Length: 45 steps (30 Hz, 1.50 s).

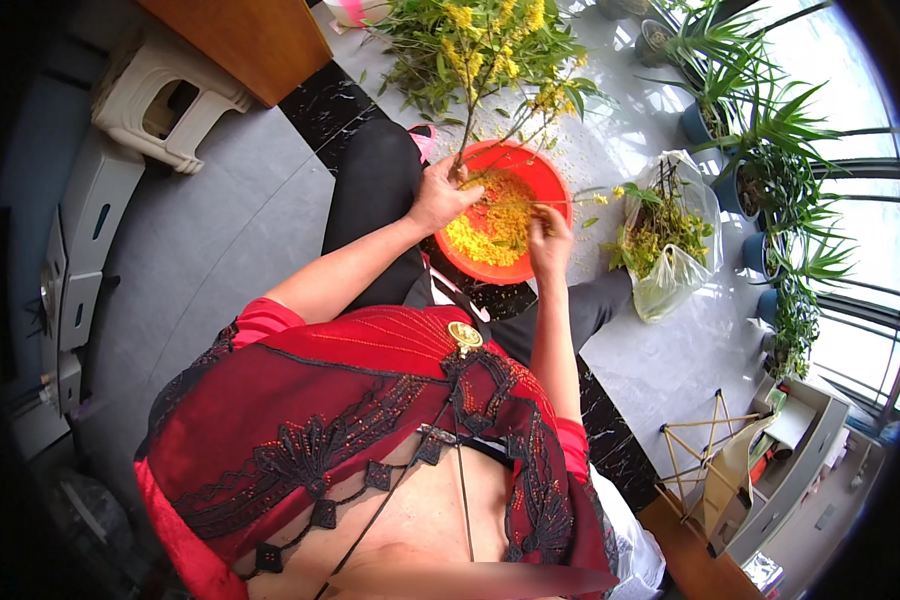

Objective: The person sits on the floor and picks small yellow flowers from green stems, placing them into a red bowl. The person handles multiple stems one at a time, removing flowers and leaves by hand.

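Observation:
My left hand (pixel 444 196) is shut around the woody stems of several flowering branches (pixel 469 97), above the left rim of a red plastic basin (pixel 556 176). Small yellow blossoms (pixel 491 232) lie loose in a heap inside the basin. One thin twig reaches rightward across the basin and past its rim, with yellow flowers (pixel 600 199) and green leaves at its tip. Close below that twig, over the basin's right side, is my right hand (pixel 551 240). Its fingers are curled and slightly blurred; whether they grip anything is unclear.
A big pile of leafy branches (pixel 412 64) lies beyond the basin. To the right is a clear plastic bag (pixel 671 289) with cut sprigs. Potted plants (pixel 742 187) line the window. A plastic stool (pixel 169 105) stands left; a folding stool (pixel 712 457) stands lower right.

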Motion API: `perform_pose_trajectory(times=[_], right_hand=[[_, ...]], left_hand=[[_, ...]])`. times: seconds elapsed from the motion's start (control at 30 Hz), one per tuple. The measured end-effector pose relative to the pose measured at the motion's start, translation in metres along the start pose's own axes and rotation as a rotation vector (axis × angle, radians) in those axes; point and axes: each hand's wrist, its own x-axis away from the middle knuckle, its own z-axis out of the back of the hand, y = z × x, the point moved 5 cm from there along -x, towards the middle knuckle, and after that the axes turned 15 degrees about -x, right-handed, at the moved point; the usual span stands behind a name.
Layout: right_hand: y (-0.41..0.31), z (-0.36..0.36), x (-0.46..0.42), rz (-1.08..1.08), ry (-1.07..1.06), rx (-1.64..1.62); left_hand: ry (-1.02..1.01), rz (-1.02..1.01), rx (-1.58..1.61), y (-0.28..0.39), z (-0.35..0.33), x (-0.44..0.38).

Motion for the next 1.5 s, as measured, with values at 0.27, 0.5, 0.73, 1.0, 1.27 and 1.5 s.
perform_pose_trajectory(times=[0.27, 0.5, 0.73, 1.0, 1.27, 1.5], right_hand=[[-0.014, 0.028, -0.008, -0.153, 0.269, -0.2], [-0.019, 0.052, -0.019, -0.266, 0.295, -1.054], [-0.034, 0.053, -0.027, -0.198, 0.203, -1.152], [-0.03, 0.069, -0.027, -0.196, 0.359, -0.933], [-0.031, 0.067, -0.025, -0.162, 0.556, -0.875], [-0.035, 0.06, -0.031, -0.236, 0.361, -0.998]], left_hand=[[0.023, -0.027, -0.084, -0.01, 0.009, -0.003], [-0.015, -0.039, -0.038, -0.006, 0.0, 0.0], [-0.049, -0.005, -0.08, -0.008, 0.0, 0.003], [-0.059, -0.011, -0.027, 0.006, -0.003, 0.005], [-0.064, 0.003, -0.065, -0.008, -0.002, 0.003], [-0.084, 0.002, -0.078, -0.001, -0.003, 0.005]])
